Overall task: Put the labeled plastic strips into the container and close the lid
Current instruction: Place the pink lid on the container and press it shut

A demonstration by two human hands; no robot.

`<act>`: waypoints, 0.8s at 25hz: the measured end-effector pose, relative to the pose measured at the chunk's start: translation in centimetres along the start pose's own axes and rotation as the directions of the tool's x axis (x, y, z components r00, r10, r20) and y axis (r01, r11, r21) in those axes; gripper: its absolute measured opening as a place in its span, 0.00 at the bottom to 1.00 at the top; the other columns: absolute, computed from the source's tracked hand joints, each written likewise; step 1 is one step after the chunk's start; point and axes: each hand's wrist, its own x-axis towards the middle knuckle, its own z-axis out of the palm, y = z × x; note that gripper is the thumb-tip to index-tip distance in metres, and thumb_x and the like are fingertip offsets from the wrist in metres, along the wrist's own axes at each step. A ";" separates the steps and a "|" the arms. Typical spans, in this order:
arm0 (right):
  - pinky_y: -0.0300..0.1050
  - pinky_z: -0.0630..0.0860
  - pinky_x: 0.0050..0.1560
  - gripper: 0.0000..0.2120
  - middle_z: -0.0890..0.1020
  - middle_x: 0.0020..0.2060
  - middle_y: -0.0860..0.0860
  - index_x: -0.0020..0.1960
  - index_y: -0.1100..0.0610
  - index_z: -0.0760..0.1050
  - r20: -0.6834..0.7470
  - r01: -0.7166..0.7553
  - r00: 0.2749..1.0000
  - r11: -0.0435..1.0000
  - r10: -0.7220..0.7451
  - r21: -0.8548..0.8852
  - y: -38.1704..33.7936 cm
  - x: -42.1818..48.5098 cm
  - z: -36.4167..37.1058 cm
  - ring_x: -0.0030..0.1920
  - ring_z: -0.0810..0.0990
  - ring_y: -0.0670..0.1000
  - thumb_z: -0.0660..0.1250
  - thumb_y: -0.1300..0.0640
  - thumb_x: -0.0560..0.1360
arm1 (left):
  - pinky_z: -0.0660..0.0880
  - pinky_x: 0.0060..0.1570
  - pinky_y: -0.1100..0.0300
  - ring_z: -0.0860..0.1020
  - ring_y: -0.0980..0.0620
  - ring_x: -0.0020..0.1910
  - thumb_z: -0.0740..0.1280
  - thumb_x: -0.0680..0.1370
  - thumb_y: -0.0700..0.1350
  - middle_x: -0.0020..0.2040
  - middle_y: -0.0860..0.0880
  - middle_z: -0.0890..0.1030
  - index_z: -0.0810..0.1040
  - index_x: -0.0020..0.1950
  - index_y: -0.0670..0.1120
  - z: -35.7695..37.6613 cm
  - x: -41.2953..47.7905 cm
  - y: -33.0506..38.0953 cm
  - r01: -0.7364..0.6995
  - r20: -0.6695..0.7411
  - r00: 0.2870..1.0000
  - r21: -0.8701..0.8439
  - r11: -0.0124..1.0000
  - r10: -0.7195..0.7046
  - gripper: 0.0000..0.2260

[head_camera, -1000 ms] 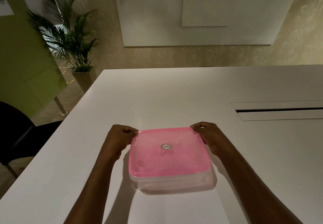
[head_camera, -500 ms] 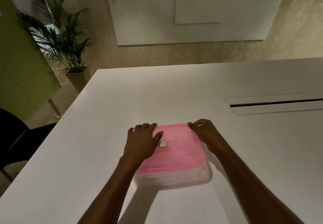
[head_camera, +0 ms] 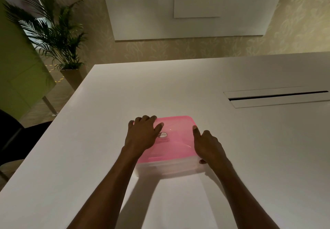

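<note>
The left hand (head_camera: pixel 142 136) lies palm down on the left part of the pink lid (head_camera: pixel 175 139), its grip flat and spread: the fingers curl over the lid's far left corner and the thumb reaches inward across the top, its tip just beside the sticker. The right hand (head_camera: pixel 208 145) sits at the lid's right edge, its grip narrow, with the forefinger stretched forward along the rim and the other fingers tucked down against the side of the box, one fingertip showing below at the near right corner. Neither hand lifts anything; both rest against the box.

The lid sits level on the clear container (head_camera: pixel 167 169), covering it from edge to edge. The container's frosted wall shows below the lid on the near side; what lies inside it cannot be made out. In the middle of the lid is a small oval sticker (head_camera: pixel 162 135) with a dark border and print too small to read. Just below it is a line of faint handwriting, also unreadable.

The container stands on a white counter (head_camera: pixel 89 148), near its front and left of centre. Farther right, well apart from the box, a long cable slot (head_camera: pixel 278 96) is cut into the counter top. On the wall beyond hangs a whiteboard (head_camera: pixel 142 9) with some faint scrawl at its top left corner that cannot be read. A potted palm (head_camera: pixel 53 30) stands on the floor at the left.
</note>
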 end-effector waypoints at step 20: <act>0.67 0.78 0.59 0.25 0.80 0.57 0.66 0.60 0.63 0.66 -0.070 0.072 0.996 0.986 -0.063 0.147 1.3 -0.5 1.8 0.56 0.82 0.71 0.49 0.40 0.85 | 0.65 0.71 0.43 0.73 0.42 0.68 0.53 0.85 0.61 0.70 0.47 0.77 0.70 0.75 0.52 0.0 -0.4 0.1 -0.035 -0.009 0.999 -0.005 0.999 0.035 0.23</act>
